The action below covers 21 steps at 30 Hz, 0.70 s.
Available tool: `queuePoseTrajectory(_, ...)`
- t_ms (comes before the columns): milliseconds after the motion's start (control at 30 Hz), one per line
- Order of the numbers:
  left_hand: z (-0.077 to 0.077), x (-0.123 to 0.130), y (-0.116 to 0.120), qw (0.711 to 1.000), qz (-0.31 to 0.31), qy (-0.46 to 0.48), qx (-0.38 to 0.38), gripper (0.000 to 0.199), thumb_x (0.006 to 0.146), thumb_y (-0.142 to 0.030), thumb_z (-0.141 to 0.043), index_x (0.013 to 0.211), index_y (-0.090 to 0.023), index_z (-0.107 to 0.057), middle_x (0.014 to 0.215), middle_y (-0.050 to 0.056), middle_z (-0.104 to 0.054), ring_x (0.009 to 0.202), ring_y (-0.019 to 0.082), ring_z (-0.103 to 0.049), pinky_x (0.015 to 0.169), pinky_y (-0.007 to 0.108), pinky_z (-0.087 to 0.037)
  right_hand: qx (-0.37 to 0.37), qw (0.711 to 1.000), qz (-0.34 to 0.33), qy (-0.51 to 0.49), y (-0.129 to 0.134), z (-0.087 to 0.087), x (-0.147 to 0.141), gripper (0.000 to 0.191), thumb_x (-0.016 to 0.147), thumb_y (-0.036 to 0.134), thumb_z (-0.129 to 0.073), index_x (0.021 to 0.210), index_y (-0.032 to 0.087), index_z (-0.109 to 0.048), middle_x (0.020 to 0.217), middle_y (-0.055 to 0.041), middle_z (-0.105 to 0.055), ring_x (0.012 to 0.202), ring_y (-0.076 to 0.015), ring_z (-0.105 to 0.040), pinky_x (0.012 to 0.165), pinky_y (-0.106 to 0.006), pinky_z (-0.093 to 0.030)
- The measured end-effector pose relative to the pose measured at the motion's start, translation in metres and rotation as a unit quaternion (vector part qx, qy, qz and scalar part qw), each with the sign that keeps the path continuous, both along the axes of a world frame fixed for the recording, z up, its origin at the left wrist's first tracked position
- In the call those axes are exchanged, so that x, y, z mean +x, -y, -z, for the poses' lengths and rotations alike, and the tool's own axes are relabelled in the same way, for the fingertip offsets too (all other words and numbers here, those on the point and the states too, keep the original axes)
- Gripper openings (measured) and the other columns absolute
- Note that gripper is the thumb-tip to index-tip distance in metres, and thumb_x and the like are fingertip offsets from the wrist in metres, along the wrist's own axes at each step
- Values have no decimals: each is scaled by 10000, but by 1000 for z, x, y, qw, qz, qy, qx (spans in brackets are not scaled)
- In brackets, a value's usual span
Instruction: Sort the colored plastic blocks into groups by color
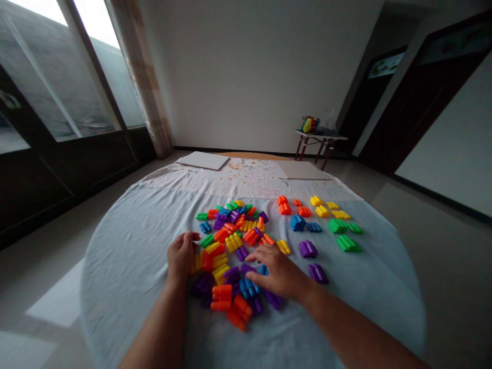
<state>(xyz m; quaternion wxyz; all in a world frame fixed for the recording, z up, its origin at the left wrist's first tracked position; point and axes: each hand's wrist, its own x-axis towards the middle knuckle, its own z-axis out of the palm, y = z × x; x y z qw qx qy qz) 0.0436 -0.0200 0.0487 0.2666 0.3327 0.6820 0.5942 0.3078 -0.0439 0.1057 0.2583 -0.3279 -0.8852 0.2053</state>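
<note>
The left hand (180,259) and right hand (282,271) are both bare. The left forearm (159,328) and right forearm (348,325) are uncovered too, smooth in outline, narrow at the wrists (176,282) and thicker toward the near end. The fingers (265,255) taper to rounded tips, nails too blurred to make out.

The right hand (282,271) is kinda covering a blue piece (263,269), and the table (123,266)'s near edge is getting cut off.

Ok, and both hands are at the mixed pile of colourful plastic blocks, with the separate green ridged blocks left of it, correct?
Not quite: the head view shows the separate green ridged blocks right of the mixed pile, not left.
</note>
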Motion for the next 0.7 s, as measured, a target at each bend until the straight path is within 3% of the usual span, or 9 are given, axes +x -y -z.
queuePoseTrajectory(100, -2, 2, 1, 1000, -4, -5, 9, 362, 695, -480, -479, 688, -155, -637, 521, -4, -565, 450, 111, -461, 427, 225, -358, 3, 998, -63, 31, 24, 5, -15, 458, 708, 489, -672, 1044, 185, -607, 982, -61, -624, 963, -215, -538, 901, -361, -395)
queuePoseTrajectory(167, -3, 3, 2, 1000, -5, -8, 12, 364, 690, -477, -476, 681, -151, -637, 508, -1, -560, 440, 112, -458, 424, 228, -356, 22, 995, -78, 55, 35, 11, -23, 695, 651, 594, -666, 1207, 202, -520, 1142, -90, -565, 1065, -256, -481, 962, -416, -345)
queuePoseTrajectory(233, -4, 3, 3, 1000, -5, -9, 12, 364, 687, -471, -476, 682, -145, -637, 506, 2, -562, 433, 112, -455, 423, 232, -355, 44, 991, -97, 84, 42, 17, -27, 800, 662, 616, -639, 1327, 240, -400, 1307, -111, -449, 1160, -290, -402, 997, -462, -296)
queuePoseTrajectory(367, -5, 3, 4, 1000, -1, -8, 8, 362, 690, -466, -478, 691, -139, -634, 510, -3, -555, 430, 110, -448, 422, 233, -354, 73, 985, -94, 123, 38, 26, -27, 583, 809, 457, -559, 1337, 287, -382, 1371, -100, -384, 1214, -281, -342, 1009, -478, -268)
queuePoseTrajectory(533, -5, 3, 4, 1000, 5, 2, 0, 363, 700, -468, -476, 704, -139, -628, 494, -16, -520, 428, 106, -435, 413, 227, -340, 103, 986, 4, 132, 1, 34, -21, 484, 819, 337, -567, 1286, 279, -456, 1316, -106, -436, 1197, -275, -357, 995, -492, -274)
queuePoseTrajectory(700, -7, 3, 5, 1000, 15, 14, -3, 361, 702, -478, -483, 708, -144, -620, 480, -31, -491, 417, 101, -417, 406, 224, -328, 124, 980, 117, 103, -36, 25, -16, 450, 781, 292, -608, 1216, 216, -523, 1209, -121, -516, 1130, -286, -408, 940, -476, -329)
